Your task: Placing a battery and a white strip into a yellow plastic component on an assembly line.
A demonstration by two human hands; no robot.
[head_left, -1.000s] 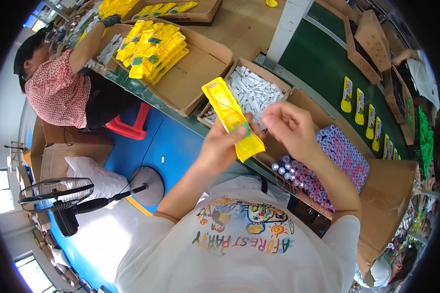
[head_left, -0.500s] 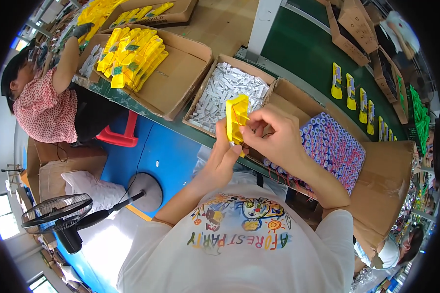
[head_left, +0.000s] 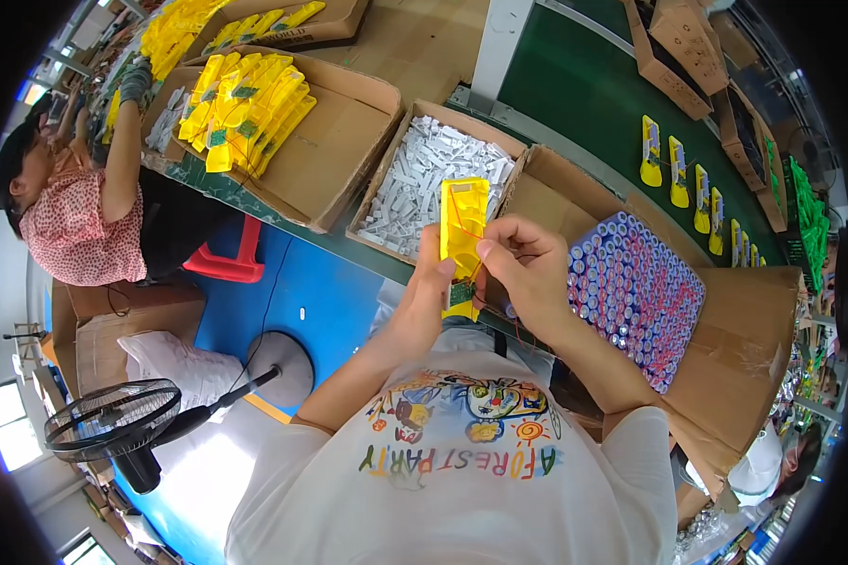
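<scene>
My left hand (head_left: 420,303) is closed round the left side of a long yellow plastic housing (head_left: 462,202), its open inner face turned up. A small green circuit board (head_left: 461,294) sits near the housing's lower end, with thin wires about it. At the housing's right edge, my right hand (head_left: 530,273) pinches a thin red wire between thumb and forefinger; its other fingers are curled. Just beyond the housing is a cardboard box (head_left: 356,224) of small white plastic parts (head_left: 429,174).
Wired cylindrical batteries (head_left: 636,292) fill a carton to the right. On the left, a carton (head_left: 349,122) bears stacked yellow housings (head_left: 245,108). Yellow units (head_left: 676,169) stand along the green belt (head_left: 575,104). A co-worker (head_left: 85,221) sits at left, near a fan (head_left: 113,419).
The housing has turned so its inner face and green board now show. My right hand has shifted slightly down along its edge. The co-worker's gloved hand has moved left.
</scene>
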